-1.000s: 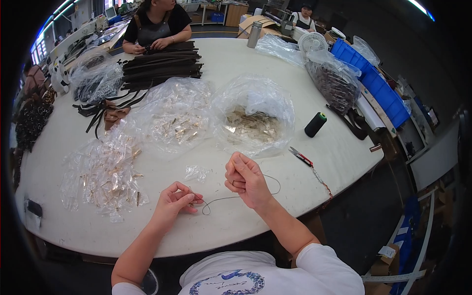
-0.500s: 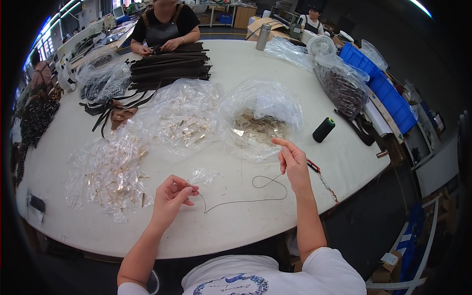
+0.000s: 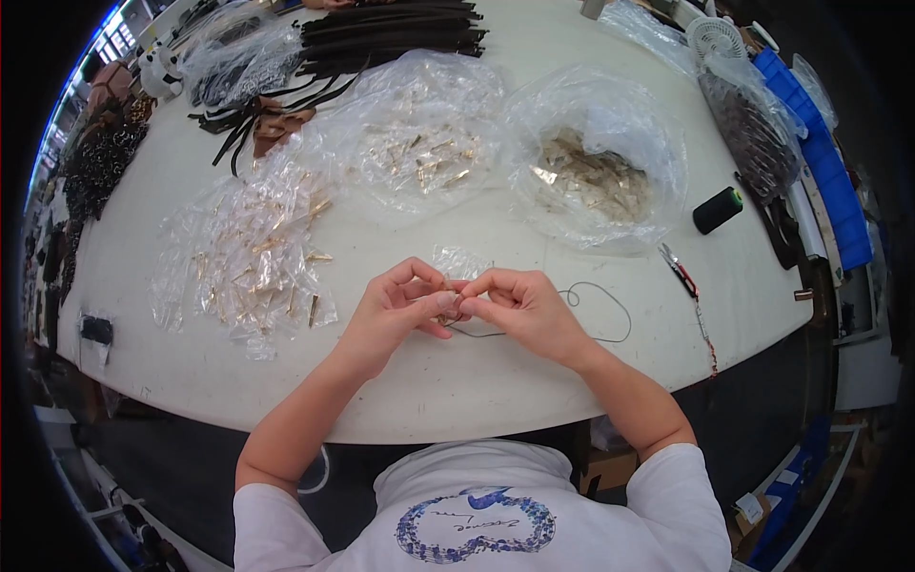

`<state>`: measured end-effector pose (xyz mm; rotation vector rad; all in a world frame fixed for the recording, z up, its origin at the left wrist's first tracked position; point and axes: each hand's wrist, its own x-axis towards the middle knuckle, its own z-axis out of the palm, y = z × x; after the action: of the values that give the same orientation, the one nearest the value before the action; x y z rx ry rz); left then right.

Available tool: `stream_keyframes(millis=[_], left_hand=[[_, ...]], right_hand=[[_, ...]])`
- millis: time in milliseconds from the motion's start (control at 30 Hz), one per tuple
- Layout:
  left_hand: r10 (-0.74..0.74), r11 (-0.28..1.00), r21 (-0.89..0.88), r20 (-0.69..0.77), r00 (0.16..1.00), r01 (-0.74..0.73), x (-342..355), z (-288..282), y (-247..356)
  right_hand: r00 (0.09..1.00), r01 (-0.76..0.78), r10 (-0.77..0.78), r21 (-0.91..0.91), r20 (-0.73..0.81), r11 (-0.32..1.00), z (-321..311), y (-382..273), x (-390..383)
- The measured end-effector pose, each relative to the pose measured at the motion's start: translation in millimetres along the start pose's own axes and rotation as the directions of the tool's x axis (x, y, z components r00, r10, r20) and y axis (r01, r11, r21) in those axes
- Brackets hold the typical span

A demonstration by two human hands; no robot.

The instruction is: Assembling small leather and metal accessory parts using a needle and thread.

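My left hand point(image 3: 398, 313) and my right hand point(image 3: 522, 307) meet above the near part of the table, fingertips pinched close together and almost touching. Between them is a thin dark thread point(image 3: 613, 340). From below the left fingers it runs behind my right hand and lies in a loose loop on the white table point(image 3: 534, 400). Any small piece at the fingertips is too hidden to make out. Just beyond my hands lies a small clear plastic bag point(image 3: 461, 261). Left of them spreads a pile of little clear bags with gold-coloured metal pieces point(image 3: 253, 257).
Two large clear plastic bags point(image 3: 419, 157) point(image 3: 596, 186) of small pieces stand mid-table. To the right lie a black thread spool point(image 3: 718, 210) and red-handled snips point(image 3: 681, 274) on a cord. Black straps point(image 3: 391, 38), a brown leather piece point(image 3: 278, 127) and a blue bin point(image 3: 824, 172) lie farther off.
My right hand has moved left to meet my left hand, which has shifted right and slightly away from me. The view has tilted down, and the thread's loop has shifted behind my right hand.
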<state>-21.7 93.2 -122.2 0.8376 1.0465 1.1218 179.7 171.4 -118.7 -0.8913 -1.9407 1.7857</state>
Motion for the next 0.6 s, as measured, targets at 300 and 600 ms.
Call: stream_keyframes(millis=[300,600], left_hand=[[-0.182,0.968,-0.168,0.042,0.982,0.186,4,-10,-4],[-0.105,0.994,-0.014,0.005,0.995,0.105,5,-2,-8]], right_hand=[[0.994,-0.091,0.097,0.114,-0.05,0.989,-10,5,7],[0.991,0.016,-0.01,0.041,-0.135,0.999,-9,11,7]])
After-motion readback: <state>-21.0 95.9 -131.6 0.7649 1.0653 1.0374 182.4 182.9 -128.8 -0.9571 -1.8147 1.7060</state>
